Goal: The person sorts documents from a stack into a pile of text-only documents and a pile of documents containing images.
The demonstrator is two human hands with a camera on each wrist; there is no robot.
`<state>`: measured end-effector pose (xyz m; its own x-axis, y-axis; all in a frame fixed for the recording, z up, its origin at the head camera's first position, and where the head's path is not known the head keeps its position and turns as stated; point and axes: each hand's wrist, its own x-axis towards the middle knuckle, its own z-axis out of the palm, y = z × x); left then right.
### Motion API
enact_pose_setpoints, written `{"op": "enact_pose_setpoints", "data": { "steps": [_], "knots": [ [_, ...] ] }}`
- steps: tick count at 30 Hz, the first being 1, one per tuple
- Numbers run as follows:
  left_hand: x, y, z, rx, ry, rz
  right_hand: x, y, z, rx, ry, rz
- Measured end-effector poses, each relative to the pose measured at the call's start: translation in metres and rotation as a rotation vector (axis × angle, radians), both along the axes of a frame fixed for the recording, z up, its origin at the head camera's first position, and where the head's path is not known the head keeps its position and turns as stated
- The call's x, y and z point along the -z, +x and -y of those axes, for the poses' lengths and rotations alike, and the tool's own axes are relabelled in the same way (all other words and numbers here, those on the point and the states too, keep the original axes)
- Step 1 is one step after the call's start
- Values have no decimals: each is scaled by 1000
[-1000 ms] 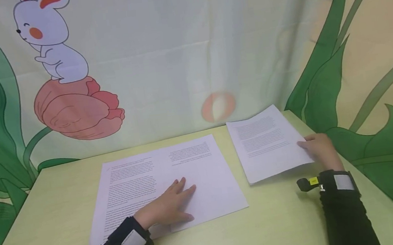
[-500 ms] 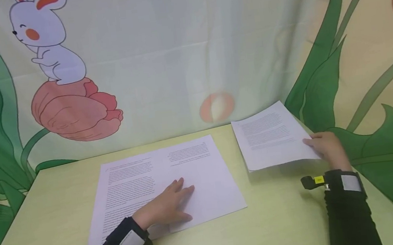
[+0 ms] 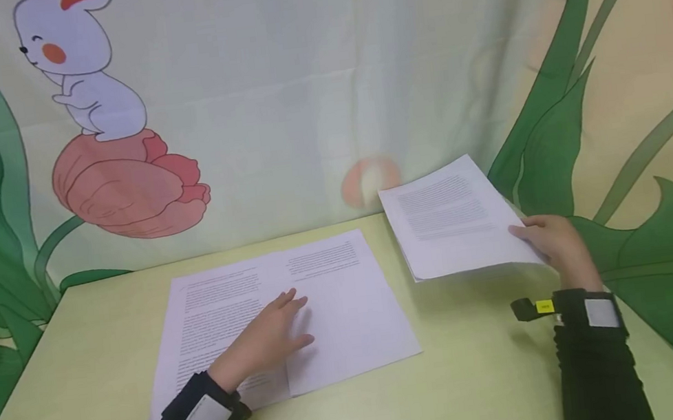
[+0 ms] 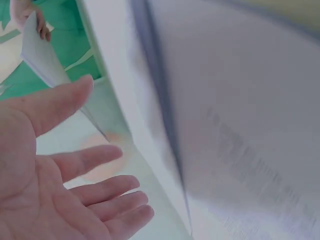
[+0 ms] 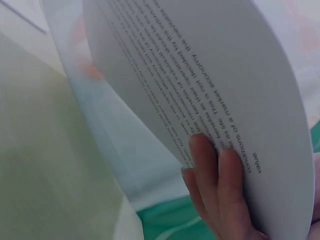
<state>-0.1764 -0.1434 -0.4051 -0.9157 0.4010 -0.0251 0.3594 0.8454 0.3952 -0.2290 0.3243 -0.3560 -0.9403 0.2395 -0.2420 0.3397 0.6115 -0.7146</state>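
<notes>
My right hand (image 3: pixel 557 246) grips printed sheets of paper (image 3: pixel 446 215) by their right edge, thumb on top. They are held up off the table, tilted, with a shadow beneath. In the right wrist view, my fingers (image 5: pixel 231 187) press flat against the printed underside (image 5: pixel 200 65). My left hand (image 3: pixel 262 336) is spread over two printed pages lying side by side, the left page (image 3: pixel 223 313) full of text and the right page (image 3: pixel 349 319) mostly blank below. The left wrist view shows its palm (image 4: pixel 20 185) and straight fingers holding nothing, apart from the paper.
A pale yellow table (image 3: pixel 467 375) bears the pages. Behind it and along the right side hangs a printed curtain (image 3: pixel 262 107) with a rabbit, flowers and leaves. The raised sheets overlap the curtain's lower part in the head view.
The right hand has raised the sheets off the table, with their far edge higher. My left hand has lifted off the pages and shifted slightly left.
</notes>
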Motion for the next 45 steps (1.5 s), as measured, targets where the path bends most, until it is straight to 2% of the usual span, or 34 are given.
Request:
{"op": "enact_pose_setpoints", "data": {
  "steps": [5, 10, 14, 20, 28, 40, 45],
  "knots": [
    [-12, -3, 11, -80, 66, -31, -6, 0, 19, -26, -31, -25],
    [-21, -2, 25, -150, 142, -54, -5, 0, 35, -40, -54, -30],
    [-28, -2, 36, -200, 166, -87, -3, 0, 47, -55, -60, -39],
    [-32, -2, 47, -235, 218, -95, -3, -4, 72, -55, -80, -61],
    [-35, -1, 57, -265, 286, -48, -2, -10, 107, -70, -108, -78],
    [-22, -6, 50, -292, 370, 58, 0, -17, 152, -92, -152, -106],
    [-25, -6, 49, -303, 482, 133, 0, -18, 170, -99, -173, -118]
  ]
}}
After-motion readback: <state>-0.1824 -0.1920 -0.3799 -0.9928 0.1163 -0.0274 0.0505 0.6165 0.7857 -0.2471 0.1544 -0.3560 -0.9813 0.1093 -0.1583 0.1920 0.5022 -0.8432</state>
